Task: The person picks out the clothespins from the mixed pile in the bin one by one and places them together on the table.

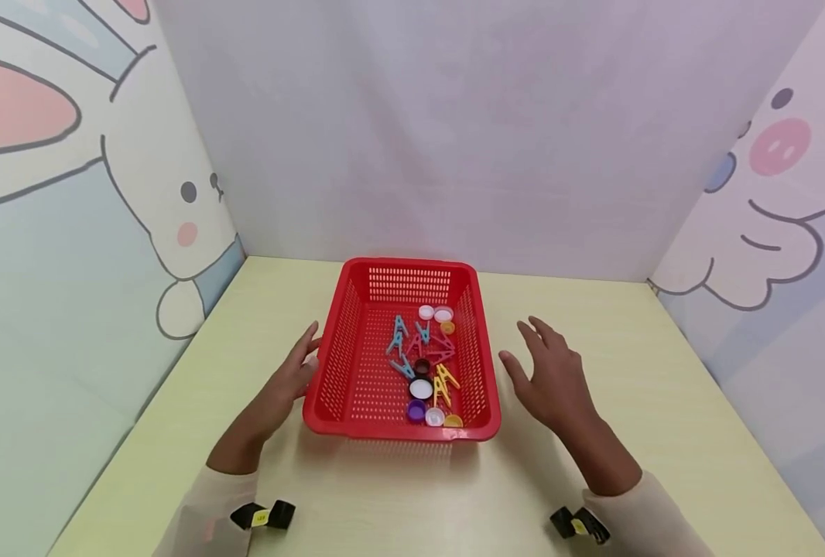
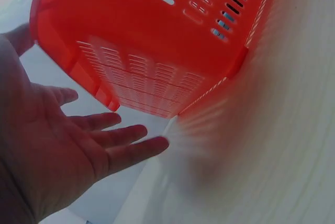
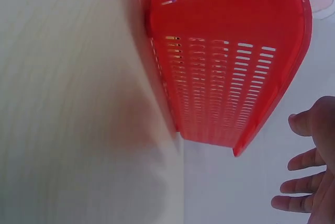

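Observation:
A red plastic basket (image 1: 402, 427) with slotted walls stands on the table, seen from outside in both wrist views. Blue clothespins (image 1: 403, 367), pink clothespins (image 1: 442, 356) and yellow clothespins (image 1: 440, 389) lie on its floor, mostly right of the middle. Among them are bottle caps: a purple cap (image 1: 416, 411), a black-rimmed white cap (image 1: 422, 388) and several others. My left hand (image 1: 294, 378) is at the basket's left rim, fingers spread, thumb by the rim; whether it touches, I cannot tell. Apart from the right rim, my right hand (image 1: 549, 377) hovers with loosely bent fingers, holding nothing.
The pale wood-grain table (image 1: 398, 503) extends on all sides of the basket. A plain light wall (image 1: 426, 155) rises behind it. Cartoon-printed side walls (image 1: 141, 232) border the table left and right.

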Action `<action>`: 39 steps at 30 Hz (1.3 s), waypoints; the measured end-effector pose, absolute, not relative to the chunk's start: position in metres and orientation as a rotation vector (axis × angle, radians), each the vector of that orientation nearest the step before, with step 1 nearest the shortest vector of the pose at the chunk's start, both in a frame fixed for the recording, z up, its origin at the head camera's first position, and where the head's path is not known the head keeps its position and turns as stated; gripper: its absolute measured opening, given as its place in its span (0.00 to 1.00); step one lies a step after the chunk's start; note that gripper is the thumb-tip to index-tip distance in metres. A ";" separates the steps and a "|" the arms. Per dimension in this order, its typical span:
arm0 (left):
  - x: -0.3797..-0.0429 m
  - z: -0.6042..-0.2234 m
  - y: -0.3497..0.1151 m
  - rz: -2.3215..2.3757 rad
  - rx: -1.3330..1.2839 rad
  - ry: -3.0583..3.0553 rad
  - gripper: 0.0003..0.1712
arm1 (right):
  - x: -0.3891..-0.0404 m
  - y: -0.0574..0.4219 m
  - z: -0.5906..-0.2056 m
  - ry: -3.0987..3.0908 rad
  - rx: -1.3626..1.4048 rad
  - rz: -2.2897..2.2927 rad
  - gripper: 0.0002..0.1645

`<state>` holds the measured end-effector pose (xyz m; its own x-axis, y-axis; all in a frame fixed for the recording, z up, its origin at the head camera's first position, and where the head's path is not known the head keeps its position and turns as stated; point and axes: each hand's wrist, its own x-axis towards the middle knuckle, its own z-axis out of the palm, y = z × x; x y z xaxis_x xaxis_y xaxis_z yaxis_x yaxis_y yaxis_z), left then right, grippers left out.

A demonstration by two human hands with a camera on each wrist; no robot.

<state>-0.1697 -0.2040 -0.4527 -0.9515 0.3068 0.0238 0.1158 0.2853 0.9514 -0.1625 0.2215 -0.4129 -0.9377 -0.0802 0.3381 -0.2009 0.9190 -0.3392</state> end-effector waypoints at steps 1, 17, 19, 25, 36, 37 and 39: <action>-0.170 -0.453 -0.204 1.752 0.431 2.356 0.48 | -0.164 0.219 -0.410 -2.765 0.218 0.525 0.40; -0.166 -0.453 -0.204 1.697 0.655 2.236 0.72 | -0.193 0.177 -0.380 -2.895 0.632 0.282 0.37; -0.166 -0.453 -0.205 1.700 0.653 2.214 0.73 | -0.196 0.173 -0.379 -2.911 0.659 0.273 0.36; -0.165 -0.453 -0.207 1.708 0.658 2.171 0.78 | -0.208 0.159 -0.378 -2.984 0.714 0.227 0.32; -0.164 -0.454 -0.209 1.715 0.624 2.138 0.79 | -0.226 0.140 -0.379 -3.142 0.939 0.091 0.31; -0.164 -0.454 -0.209 1.716 0.622 2.133 0.79 | -0.227 0.138 -0.379 -3.159 0.944 0.086 0.31; -0.164 -0.453 -0.209 1.721 0.621 2.123 0.79 | -0.229 0.136 -0.379 -3.191 0.958 0.062 0.32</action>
<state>-0.1643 -0.2093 -0.4533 -0.8477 0.5303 0.0122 0.1217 0.1720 0.9776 -0.2288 0.1360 -0.3790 -0.8182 -0.5491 -0.1707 -0.5420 0.8356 -0.0900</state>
